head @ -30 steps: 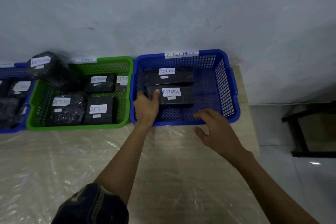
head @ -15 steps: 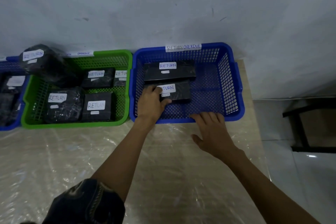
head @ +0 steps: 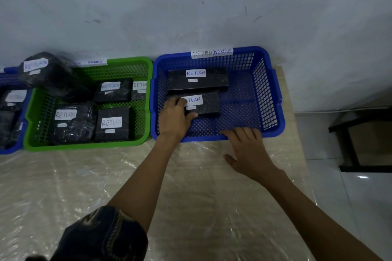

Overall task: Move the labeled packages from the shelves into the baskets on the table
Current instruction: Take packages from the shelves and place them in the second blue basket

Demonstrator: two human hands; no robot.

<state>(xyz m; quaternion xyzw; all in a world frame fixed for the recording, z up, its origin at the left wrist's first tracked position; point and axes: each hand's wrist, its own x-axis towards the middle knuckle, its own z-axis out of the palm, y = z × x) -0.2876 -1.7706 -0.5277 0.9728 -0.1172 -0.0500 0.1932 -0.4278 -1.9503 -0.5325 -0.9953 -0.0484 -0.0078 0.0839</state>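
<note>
The left grip (head: 175, 116) reaches over the front rim of the blue basket (head: 273, 99) and holds the near package (head: 206, 106) by its left end. Its fingers curl over the top, partly covering the "RETURN" label, and its thumb presses the package's front edge. The package lies flat on the basket floor. Just beyond the left grip's fingertips lies the far package (head: 197, 80), also flat and touching the near one.

To the right of the left grip, the right grip (head: 248, 150) is spread, with its straight fingers resting on the basket's front rim. To the left of the left grip, the green basket (head: 84, 146) holds more labeled packages. Both forearms extend over the plastic-covered tabletop (head: 63, 186).
</note>
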